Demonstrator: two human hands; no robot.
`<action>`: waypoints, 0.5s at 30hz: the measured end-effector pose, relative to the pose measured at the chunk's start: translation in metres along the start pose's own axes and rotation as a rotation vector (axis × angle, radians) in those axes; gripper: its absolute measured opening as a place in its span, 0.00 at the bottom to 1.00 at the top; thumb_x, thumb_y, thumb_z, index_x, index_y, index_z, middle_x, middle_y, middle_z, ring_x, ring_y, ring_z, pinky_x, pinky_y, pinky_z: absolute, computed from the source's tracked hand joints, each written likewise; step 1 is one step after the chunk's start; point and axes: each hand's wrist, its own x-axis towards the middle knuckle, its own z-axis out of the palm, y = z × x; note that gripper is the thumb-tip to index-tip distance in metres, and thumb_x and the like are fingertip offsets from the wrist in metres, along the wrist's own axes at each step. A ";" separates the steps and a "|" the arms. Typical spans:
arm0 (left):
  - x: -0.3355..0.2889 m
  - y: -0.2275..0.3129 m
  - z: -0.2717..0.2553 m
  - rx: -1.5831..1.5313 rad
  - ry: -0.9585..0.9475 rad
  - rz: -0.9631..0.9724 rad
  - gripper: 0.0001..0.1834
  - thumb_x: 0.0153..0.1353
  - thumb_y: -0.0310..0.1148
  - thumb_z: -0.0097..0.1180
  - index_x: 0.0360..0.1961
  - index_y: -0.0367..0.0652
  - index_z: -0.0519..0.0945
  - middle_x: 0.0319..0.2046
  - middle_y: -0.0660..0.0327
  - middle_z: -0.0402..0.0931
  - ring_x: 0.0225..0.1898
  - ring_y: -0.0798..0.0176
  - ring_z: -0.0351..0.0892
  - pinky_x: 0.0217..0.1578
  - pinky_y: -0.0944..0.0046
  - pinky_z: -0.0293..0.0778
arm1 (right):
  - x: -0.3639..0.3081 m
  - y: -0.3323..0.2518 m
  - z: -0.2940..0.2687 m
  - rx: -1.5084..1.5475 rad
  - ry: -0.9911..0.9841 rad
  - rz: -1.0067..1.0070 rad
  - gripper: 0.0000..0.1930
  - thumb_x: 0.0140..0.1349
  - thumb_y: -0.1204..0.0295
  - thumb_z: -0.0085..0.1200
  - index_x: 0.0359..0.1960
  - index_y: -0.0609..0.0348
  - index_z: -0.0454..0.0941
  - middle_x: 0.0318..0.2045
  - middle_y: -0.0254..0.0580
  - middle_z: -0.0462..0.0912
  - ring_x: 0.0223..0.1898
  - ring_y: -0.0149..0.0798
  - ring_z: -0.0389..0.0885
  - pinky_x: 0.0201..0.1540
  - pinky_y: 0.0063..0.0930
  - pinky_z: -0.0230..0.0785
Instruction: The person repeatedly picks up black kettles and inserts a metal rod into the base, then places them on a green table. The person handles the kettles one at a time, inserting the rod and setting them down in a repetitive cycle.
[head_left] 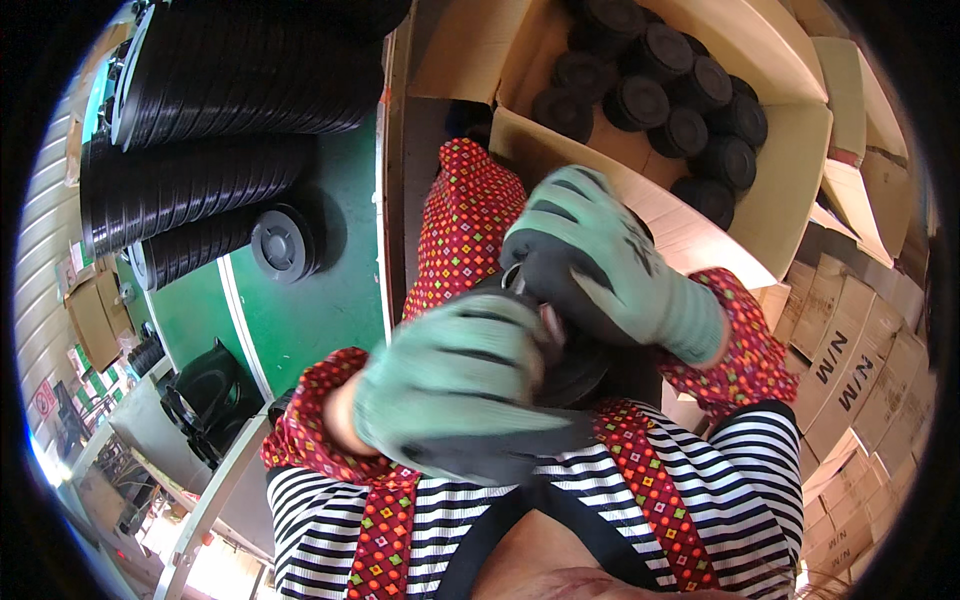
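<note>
Both my hands wear green work gloves with black palms and meet over my lap. My right hand [600, 265] is closed round a black rounded part [578, 375], most of which the gloves hide. Beside it, my left hand [455, 385] is blurred by motion, its fingers curled in against the same place. A small shiny piece [513, 277] shows between the two gloves; I cannot make out what it is. What my left fingers grip is hidden.
An open cardboard box [560, 155] with several black round pieces [637, 102] stands ahead on the right. At left, a green table [340, 290] bears long rows of stacked black discs [200, 185] and a single disc [283, 243]. Closed cartons [835, 350] are stacked at right.
</note>
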 end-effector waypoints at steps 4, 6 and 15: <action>-0.022 0.017 -0.017 -0.073 0.144 -0.251 0.19 0.67 0.28 0.62 0.55 0.24 0.81 0.39 0.49 0.83 0.44 0.48 0.86 0.52 0.48 0.80 | -0.003 -0.020 -0.014 -0.166 -0.092 0.000 0.30 0.54 0.56 0.69 0.59 0.49 0.78 0.44 0.43 0.77 0.51 0.52 0.74 0.60 0.51 0.64; -0.004 0.053 -0.017 0.269 0.122 -0.583 0.32 0.71 0.33 0.58 0.70 0.27 0.65 0.56 0.44 0.77 0.56 0.43 0.81 0.61 0.48 0.73 | 0.007 -0.012 -0.016 -0.201 -0.145 -0.036 0.30 0.54 0.55 0.70 0.59 0.48 0.78 0.44 0.44 0.76 0.51 0.52 0.74 0.60 0.51 0.64; 0.002 0.027 -0.027 0.821 -0.370 -0.789 0.34 0.66 0.47 0.63 0.63 0.30 0.72 0.32 0.47 0.82 0.31 0.46 0.85 0.33 0.53 0.80 | -0.006 -0.044 -0.006 -0.468 -0.002 0.046 0.35 0.57 0.46 0.67 0.61 0.55 0.79 0.39 0.47 0.76 0.40 0.48 0.75 0.45 0.45 0.66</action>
